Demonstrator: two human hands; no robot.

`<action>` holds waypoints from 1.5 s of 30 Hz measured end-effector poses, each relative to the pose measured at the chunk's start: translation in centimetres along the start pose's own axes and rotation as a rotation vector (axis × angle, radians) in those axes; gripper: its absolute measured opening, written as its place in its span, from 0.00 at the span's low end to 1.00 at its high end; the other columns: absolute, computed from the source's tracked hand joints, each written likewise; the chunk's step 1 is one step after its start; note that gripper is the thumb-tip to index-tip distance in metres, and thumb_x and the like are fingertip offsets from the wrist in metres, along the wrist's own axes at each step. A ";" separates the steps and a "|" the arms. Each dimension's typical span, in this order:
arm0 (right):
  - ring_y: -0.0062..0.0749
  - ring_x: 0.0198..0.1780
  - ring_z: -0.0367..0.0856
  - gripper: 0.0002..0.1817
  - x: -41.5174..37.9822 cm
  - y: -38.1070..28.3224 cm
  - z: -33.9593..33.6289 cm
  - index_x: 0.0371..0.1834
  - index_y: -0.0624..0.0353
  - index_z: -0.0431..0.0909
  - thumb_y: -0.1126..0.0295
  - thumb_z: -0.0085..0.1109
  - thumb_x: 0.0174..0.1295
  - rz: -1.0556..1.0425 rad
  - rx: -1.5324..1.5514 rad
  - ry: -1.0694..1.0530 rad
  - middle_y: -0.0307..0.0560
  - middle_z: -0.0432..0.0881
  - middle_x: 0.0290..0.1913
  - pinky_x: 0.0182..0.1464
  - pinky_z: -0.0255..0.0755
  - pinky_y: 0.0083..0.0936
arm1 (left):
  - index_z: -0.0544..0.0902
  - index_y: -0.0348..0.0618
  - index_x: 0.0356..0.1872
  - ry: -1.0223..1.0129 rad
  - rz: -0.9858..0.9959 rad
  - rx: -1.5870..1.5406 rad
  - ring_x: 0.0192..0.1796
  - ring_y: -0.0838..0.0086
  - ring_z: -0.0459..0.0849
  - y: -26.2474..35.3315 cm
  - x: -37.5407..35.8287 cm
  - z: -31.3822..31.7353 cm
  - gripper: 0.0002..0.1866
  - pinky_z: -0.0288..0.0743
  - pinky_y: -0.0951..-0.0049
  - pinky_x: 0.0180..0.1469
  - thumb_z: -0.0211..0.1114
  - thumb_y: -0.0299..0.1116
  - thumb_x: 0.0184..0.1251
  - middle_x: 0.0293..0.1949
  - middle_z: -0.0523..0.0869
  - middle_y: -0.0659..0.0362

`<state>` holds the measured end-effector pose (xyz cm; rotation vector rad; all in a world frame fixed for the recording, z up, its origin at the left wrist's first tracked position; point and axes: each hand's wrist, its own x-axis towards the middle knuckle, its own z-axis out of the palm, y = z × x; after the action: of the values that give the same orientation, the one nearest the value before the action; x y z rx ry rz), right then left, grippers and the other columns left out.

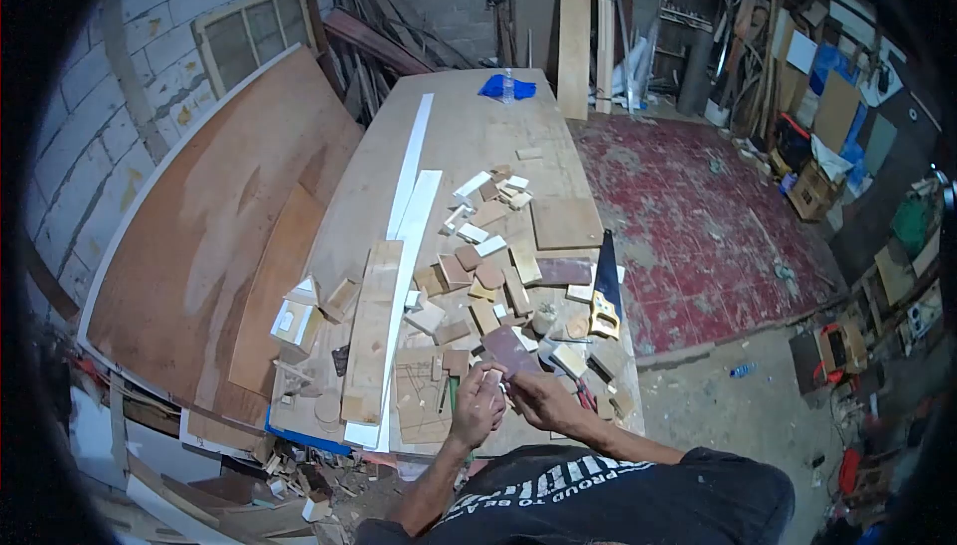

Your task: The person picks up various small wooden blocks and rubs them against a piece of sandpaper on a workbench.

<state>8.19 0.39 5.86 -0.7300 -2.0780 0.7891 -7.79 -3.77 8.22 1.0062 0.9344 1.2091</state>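
Near the front edge of the workbench (478, 136), my left hand (477, 413) is closed around a small pale wood piece (494, 373). My right hand (546, 401) meets it there, fingers pinching a brown sheet of what looks like sandpaper (508, 348). The two hands almost touch, and the fingertips partly hide the small piece. Just left of my hands lies a thin board with drawn lines (419, 407), with a green pencil-like tool (453, 391) on it. Red-handled pliers (586, 397) rest beyond my right wrist.
Several wood offcuts (488, 214) are scattered over the bench. A handsaw (606, 291) lies at its right edge. Long white strips (409, 246) and a plank (373, 331) run along the left, by a small wooden house model (297, 320). A large plywood sheet (199, 216) leans left.
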 end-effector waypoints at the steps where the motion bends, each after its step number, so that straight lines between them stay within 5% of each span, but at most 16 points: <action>1: 0.49 0.25 0.75 0.06 0.2 -0.2 -0.3 0.31 0.62 0.70 0.77 0.58 0.60 -0.010 0.002 -0.004 0.54 0.74 0.24 0.27 0.65 0.37 | 0.73 0.46 0.50 0.045 0.012 0.079 0.13 0.88 0.58 -0.8 0.5 0.0 0.12 0.51 0.82 0.14 0.45 0.40 0.80 0.14 0.63 0.70; 6: 0.49 0.28 0.79 0.05 0.4 -1.4 -3.0 0.34 0.61 0.70 0.76 0.58 0.61 -0.008 -0.117 -0.140 0.52 0.78 0.28 0.28 0.70 0.38 | 0.74 0.47 0.50 -0.051 0.134 0.320 0.13 0.88 0.57 -1.4 1.0 -0.8 0.12 0.50 0.82 0.13 0.47 0.41 0.80 0.15 0.62 0.70; 8: 0.47 0.27 0.79 0.04 0.7 -1.4 -3.0 0.35 0.61 0.72 0.75 0.57 0.62 -0.054 -0.117 -0.119 0.52 0.78 0.26 0.28 0.70 0.37 | 0.74 0.47 0.50 -0.124 -0.107 -0.055 0.13 0.87 0.56 0.0 0.1 -0.8 0.12 0.49 0.82 0.13 0.48 0.42 0.79 0.15 0.63 0.69; 13: 0.50 0.22 0.73 0.06 -0.1 0.1 0.5 0.29 0.62 0.72 0.74 0.57 0.62 0.020 -0.048 0.005 0.52 0.73 0.20 0.26 0.67 0.39 | 0.75 0.48 0.49 -0.027 -0.131 -0.127 0.13 0.88 0.57 -0.6 0.1 -0.9 0.12 0.50 0.83 0.13 0.48 0.42 0.79 0.16 0.63 0.71; 16: 0.51 0.24 0.74 0.05 0.3 0.2 -0.4 0.29 0.62 0.72 0.75 0.58 0.60 0.050 -0.113 -0.063 0.54 0.74 0.22 0.27 0.67 0.39 | 0.75 0.48 0.49 0.044 0.066 0.175 0.13 0.90 0.57 -2.7 1.0 -0.9 0.13 0.49 0.83 0.13 0.48 0.44 0.79 0.15 0.62 0.73; 20: 0.51 0.24 0.75 0.06 1.1 0.2 -1.9 0.29 0.62 0.72 0.74 0.57 0.61 -0.066 -0.146 -0.161 0.54 0.74 0.22 0.27 0.67 0.40 | 0.74 0.48 0.50 -0.009 0.030 0.193 0.12 0.88 0.56 -2.5 0.1 -1.6 0.14 0.49 0.83 0.13 0.46 0.44 0.80 0.15 0.61 0.71; 22: 0.51 0.22 0.74 0.07 1.0 1.1 -1.3 0.28 0.61 0.72 0.73 0.56 0.63 -0.114 -0.163 -0.153 0.54 0.75 0.21 0.26 0.67 0.39 | 0.73 0.47 0.51 -0.048 -0.174 -0.173 0.12 0.86 0.55 -1.3 -0.5 -1.8 0.14 0.49 0.83 0.13 0.45 0.44 0.80 0.14 0.61 0.69; 25: 0.49 0.20 0.74 0.10 0.0 1.8 1.2 0.28 0.61 0.72 0.70 0.51 0.68 -0.055 -0.105 -0.147 0.53 0.75 0.19 0.24 0.66 0.39 | 0.72 0.47 0.52 -0.053 -0.164 -0.201 0.11 0.84 0.55 -0.7 -0.3 -2.0 0.15 0.48 0.82 0.13 0.43 0.44 0.80 0.14 0.61 0.66; 27: 0.49 0.19 0.73 0.13 -0.6 1.2 1.7 0.28 0.61 0.73 0.68 0.48 0.72 0.162 0.008 -0.133 0.53 0.75 0.19 0.23 0.65 0.38 | 0.72 0.47 0.52 -0.020 -0.143 -0.197 0.12 0.87 0.56 -0.8 0.0 -1.3 0.14 0.49 0.83 0.13 0.44 0.43 0.80 0.16 0.64 0.67; 31: 0.56 0.21 0.73 0.11 0.6 1.1 -0.3 0.30 0.60 0.70 0.68 0.49 0.70 -0.040 -0.134 -0.075 0.56 0.73 0.20 0.24 0.64 0.44 | 0.73 0.47 0.52 0.092 0.101 0.133 0.15 0.91 0.58 -4.0 1.5 -1.1 0.13 0.51 0.86 0.15 0.46 0.42 0.80 0.17 0.66 0.71; 34: 0.59 0.27 0.74 0.09 0.4 1.3 -1.9 0.32 0.62 0.71 0.67 0.52 0.67 0.083 -0.220 -0.144 0.60 0.74 0.23 0.29 0.66 0.45 | 0.74 0.47 0.50 0.055 0.112 0.153 0.15 0.91 0.58 -2.2 0.4 0.3 0.13 0.52 0.86 0.15 0.46 0.43 0.80 0.17 0.65 0.71; 37: 0.61 0.29 0.75 0.08 0.6 3.4 -1.4 0.33 0.62 0.73 0.68 0.55 0.63 0.208 -0.276 -0.077 0.61 0.74 0.25 0.32 0.68 0.45 | 0.74 0.45 0.49 -0.149 -0.118 -0.305 0.14 0.88 0.60 0.3 -1.7 2.1 0.13 0.53 0.84 0.14 0.46 0.41 0.80 0.16 0.65 0.71; 41: 0.45 0.25 0.75 0.08 -2.1 3.2 1.4 0.41 0.64 0.76 0.69 0.53 0.68 0.092 -0.074 -0.099 0.56 0.76 0.24 0.31 0.69 0.37 | 0.73 0.48 0.51 0.297 0.075 -0.186 0.12 0.85 0.60 -0.7 3.0 -1.2 0.18 0.54 0.82 0.12 0.46 0.51 0.78 0.15 0.65 0.68; 43: 0.35 0.25 0.74 0.11 -0.4 5.4 -0.1 0.39 0.65 0.75 0.67 0.50 0.71 0.205 -0.141 0.019 0.50 0.75 0.23 0.31 0.68 0.31 | 0.73 0.52 0.51 0.262 -0.054 -0.275 0.12 0.85 0.59 1.0 3.4 -2.3 0.17 0.53 0.83 0.12 0.46 0.51 0.78 0.16 0.66 0.68; 44: 0.30 0.25 0.71 0.11 2.8 0.9 -1.6 0.40 0.66 0.75 0.68 0.47 0.73 0.220 0.097 0.209 0.48 0.73 0.24 0.30 0.66 0.31 | 0.73 0.53 0.52 0.212 -0.032 -0.233 0.12 0.86 0.59 2.0 3.3 -1.9 0.16 0.52 0.84 0.13 0.46 0.50 0.78 0.16 0.66 0.69; 45: 0.55 0.33 0.75 0.09 4.3 -0.2 -3.2 0.45 0.65 0.74 0.71 0.53 0.68 0.258 0.118 0.106 0.58 0.77 0.34 0.33 0.68 0.40 | 0.73 0.54 0.53 0.159 -0.010 -0.189 0.13 0.87 0.58 3.0 3.2 -1.6 0.16 0.51 0.84 0.13 0.46 0.50 0.78 0.16 0.65 0.69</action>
<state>8.52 4.23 9.55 -0.9648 -1.8486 0.9838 -9.77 -0.22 10.46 0.7627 0.9274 1.3568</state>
